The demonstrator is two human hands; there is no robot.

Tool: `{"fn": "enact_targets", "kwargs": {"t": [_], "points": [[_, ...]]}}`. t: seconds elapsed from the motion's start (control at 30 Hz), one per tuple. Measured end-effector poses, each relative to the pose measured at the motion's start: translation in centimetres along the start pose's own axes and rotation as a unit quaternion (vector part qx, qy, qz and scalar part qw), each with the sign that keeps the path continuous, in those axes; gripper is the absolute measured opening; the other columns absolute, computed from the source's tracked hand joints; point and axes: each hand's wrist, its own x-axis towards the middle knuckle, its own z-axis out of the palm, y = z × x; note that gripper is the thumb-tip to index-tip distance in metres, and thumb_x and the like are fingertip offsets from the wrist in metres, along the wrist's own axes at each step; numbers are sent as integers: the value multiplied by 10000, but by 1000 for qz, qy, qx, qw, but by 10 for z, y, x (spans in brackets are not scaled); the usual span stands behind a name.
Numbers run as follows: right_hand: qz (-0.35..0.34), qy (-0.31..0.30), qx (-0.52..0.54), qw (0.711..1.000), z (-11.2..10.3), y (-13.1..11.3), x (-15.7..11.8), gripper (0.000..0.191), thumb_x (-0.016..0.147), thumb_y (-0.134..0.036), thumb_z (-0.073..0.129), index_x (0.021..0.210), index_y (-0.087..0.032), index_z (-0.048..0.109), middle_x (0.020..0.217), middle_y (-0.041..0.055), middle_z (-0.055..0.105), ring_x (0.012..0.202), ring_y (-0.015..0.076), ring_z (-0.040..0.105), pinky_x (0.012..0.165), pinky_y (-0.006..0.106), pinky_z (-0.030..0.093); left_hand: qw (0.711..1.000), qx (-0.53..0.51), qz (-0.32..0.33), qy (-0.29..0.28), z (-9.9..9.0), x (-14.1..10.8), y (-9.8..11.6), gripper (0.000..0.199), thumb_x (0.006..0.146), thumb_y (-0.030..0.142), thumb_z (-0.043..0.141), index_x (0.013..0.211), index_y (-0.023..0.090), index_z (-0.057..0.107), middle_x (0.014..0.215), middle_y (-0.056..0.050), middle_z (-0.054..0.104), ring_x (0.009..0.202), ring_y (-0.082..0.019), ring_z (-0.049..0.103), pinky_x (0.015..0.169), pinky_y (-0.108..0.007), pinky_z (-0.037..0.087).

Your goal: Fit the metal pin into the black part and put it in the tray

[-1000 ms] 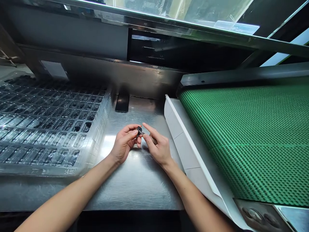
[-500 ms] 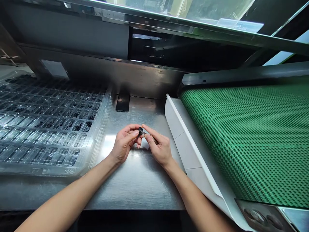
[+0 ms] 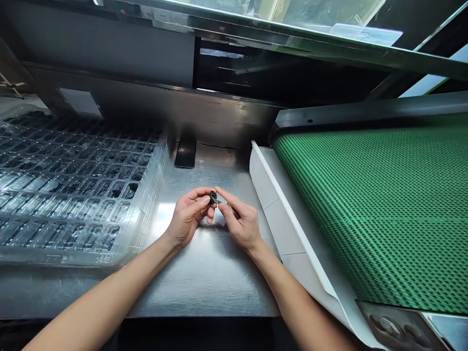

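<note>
Right of the steel table (image 3: 204,273): green perforated conveyor belt (image 3: 383,204), cut off at the frame's right edge, white guide panel (image 3: 278,214) between it and the table. Left of the table's bare middle: stack of clear blister trays (image 3: 73,195), cut off at left; dark parts sit in the far pockets, near pockets too glary to read. At the table's back edge: flat dark block (image 3: 185,155), identity unclear. Over the table's middle: left hand (image 3: 186,217) pinches a small black part (image 3: 213,198) between thumb and fingertips, clear of the surface. Right hand (image 3: 239,222) is touching the part, forefinger and thumb closed on a thin pale sliver that meets it; can't tell what the sliver is. Part details too small to resolve.
</note>
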Motion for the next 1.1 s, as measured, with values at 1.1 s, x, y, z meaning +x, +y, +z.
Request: {"fn": "enact_targets", "kwargs": {"t": [1.1], "points": [[10,-4,-18,1000,-2,-2,1,399,1111,-373,554,1460,-242,696,1004,41,787,695,169,646,709,298,521,999,-26,-26,-7,-2,1,-1,325,823,287,881,1074,112,771,804,-64,699,597,-105,596,518,-204,468]]}}
